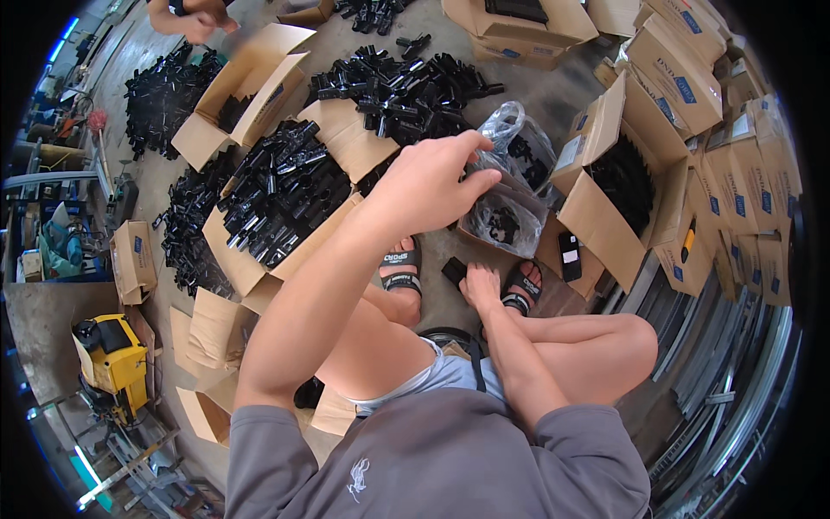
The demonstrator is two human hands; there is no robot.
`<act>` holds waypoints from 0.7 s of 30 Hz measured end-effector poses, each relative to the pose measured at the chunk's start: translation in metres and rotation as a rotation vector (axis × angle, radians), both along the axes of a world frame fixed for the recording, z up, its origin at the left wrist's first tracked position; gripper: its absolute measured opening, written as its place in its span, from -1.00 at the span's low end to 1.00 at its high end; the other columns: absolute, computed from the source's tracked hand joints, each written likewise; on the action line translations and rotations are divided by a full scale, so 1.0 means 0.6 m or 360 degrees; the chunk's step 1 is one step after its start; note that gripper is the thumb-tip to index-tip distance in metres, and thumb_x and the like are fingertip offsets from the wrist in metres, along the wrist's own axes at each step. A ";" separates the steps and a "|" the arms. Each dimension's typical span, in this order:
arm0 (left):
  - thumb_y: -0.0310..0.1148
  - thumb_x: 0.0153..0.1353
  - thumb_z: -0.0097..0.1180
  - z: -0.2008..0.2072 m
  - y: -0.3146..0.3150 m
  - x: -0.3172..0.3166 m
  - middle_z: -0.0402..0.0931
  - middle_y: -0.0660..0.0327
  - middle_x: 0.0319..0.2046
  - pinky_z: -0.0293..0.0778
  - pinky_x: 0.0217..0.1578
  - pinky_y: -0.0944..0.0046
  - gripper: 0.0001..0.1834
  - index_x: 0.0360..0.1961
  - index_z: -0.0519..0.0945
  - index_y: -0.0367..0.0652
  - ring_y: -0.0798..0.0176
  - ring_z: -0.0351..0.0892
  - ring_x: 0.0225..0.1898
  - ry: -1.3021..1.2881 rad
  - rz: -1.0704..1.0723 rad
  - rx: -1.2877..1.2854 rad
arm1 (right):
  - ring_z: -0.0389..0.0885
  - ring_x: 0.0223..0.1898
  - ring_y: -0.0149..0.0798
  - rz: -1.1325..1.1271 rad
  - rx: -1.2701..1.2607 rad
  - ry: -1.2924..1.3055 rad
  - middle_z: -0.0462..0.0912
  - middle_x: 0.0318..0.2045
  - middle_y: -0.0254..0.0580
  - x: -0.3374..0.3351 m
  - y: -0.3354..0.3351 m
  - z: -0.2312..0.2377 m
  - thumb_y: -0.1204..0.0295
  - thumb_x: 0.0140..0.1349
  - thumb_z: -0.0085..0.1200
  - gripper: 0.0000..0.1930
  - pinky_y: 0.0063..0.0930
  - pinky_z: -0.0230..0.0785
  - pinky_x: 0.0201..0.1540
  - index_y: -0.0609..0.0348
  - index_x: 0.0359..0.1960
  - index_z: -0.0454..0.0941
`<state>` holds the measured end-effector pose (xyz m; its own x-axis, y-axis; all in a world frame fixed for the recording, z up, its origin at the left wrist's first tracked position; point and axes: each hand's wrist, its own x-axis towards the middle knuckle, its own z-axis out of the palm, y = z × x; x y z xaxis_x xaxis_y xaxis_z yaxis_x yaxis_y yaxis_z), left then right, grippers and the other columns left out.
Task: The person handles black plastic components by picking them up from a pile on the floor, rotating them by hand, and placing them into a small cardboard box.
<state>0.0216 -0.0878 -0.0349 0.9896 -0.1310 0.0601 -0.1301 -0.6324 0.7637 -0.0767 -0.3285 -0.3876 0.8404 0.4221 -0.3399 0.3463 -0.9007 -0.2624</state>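
Observation:
My left hand (439,180) is raised over the space between the cartons, thumb and forefinger apart, beside a clear plastic bag (510,130). No object shows between those two fingertips; the other fingers are partly hidden. Lower down, between my sandalled feet, my right hand (481,284) is closed on a black fitting (452,272), whose end sticks out to the left. Just beyond it stands a small open carton (486,246), lined with a clear bag (521,214) that holds small black pieces (503,227).
An open carton of black fittings (285,195) stands to the left, with loose heaps (402,91) around it. On the right are another filled carton (644,169), a phone (570,255), a yellow cutter (688,240) and stacked cartons (735,177). Another person's hands (201,26) show at far left.

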 end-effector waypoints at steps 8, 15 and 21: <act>-0.21 0.34 0.29 0.003 0.045 -0.016 0.75 -0.03 -0.11 0.62 -0.04 0.01 -0.65 0.05 0.67 -0.18 -0.09 0.75 -0.06 0.0127 0.0012 0.0306 | 0.75 -0.06 0.16 -0.0484 0.0152 0.0283 0.77 -0.21 0.18 0.057 0.063 0.109 0.18 0.21 0.22 -0.64 0.04 0.50 0.00 0.27 -0.19 0.72; -0.17 0.09 0.45 0.014 0.047 -0.009 0.73 -0.09 -0.19 0.61 -0.06 -0.04 -0.52 -0.05 0.71 -0.27 -0.14 0.74 -0.08 0.0449 0.0118 0.0849 | 0.63 -0.31 -0.51 -0.1212 0.2237 0.1198 0.70 -0.35 -0.43 0.144 0.171 0.385 0.32 0.42 0.25 -0.88 -0.50 0.49 -0.17 0.04 -0.26 0.65; -0.19 -0.02 0.50 -0.002 0.028 -0.008 0.71 -0.15 -0.30 0.61 -0.16 -0.14 -0.44 -0.01 0.64 -0.25 -0.22 0.74 -0.20 0.0067 0.0230 0.0636 | 0.61 -0.29 -0.49 -0.1418 0.2774 0.1125 0.65 -0.33 -0.49 0.199 0.194 0.512 0.39 0.39 0.28 -0.93 -0.50 0.46 -0.20 -0.04 -0.23 0.62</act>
<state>0.0170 -0.0712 -0.0363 1.0000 0.0042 -0.0078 0.0073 -0.8892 0.4575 0.0426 -0.2120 -0.0803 0.8838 0.2302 -0.4073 -0.4634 0.5511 -0.6940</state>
